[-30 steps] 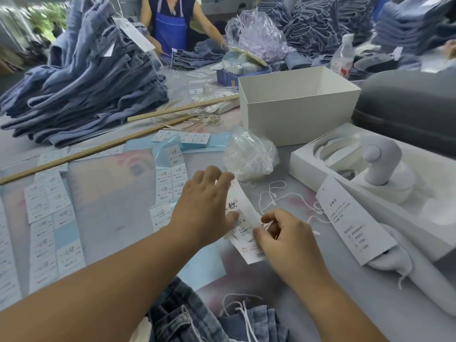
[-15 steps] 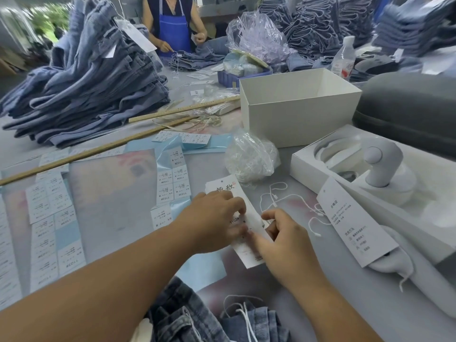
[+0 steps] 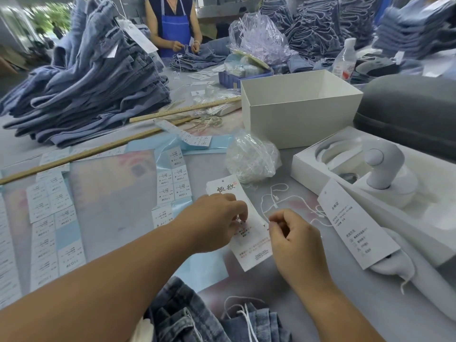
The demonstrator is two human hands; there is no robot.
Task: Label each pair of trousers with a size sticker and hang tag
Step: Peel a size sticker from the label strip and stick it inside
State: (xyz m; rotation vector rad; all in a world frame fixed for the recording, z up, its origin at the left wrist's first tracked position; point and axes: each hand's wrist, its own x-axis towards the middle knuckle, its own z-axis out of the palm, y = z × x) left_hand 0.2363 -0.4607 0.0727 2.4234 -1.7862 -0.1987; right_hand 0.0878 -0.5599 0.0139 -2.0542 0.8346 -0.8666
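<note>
progress: early, by the look of it. One hang tag point(image 3: 243, 228) being prepped on the worktop point(image 3: 320, 287); not yet on any trousers.
done: tagged trousers pile point(image 3: 93, 82) far left, w/ white tags showing on it, so some pairs appear finished.
left: pair at near edge point(image 3: 187, 317) shows no tag or sticker in view; judged next in line. Sticker sheets point(image 3: 176, 178) still carry many stickers.
left hand point(image 3: 217, 220): fingers curled down onto the tag's middle, pinching or pressing there; can't tell if a sticker is under the fingertips.
right hand point(image 3: 293, 240): loosely curled at tag's right edge, thumb and forefinger close together; whether they hold anything can't be told.
tag look: long white card, lies flat, tilted, hole at top end, dark brush-style characters up top, small red/black print lower down. Thin, likely bends easily.
tag location: worktop centre, just right of the sticker sheets, just beyond the near trousers.
strings point(image 3: 276, 201): loose white loops just right of the tag, none threaded thru its hole as far as visible.
string bag point(image 3: 251, 156): clear plastic, beyond the tag.
</note>
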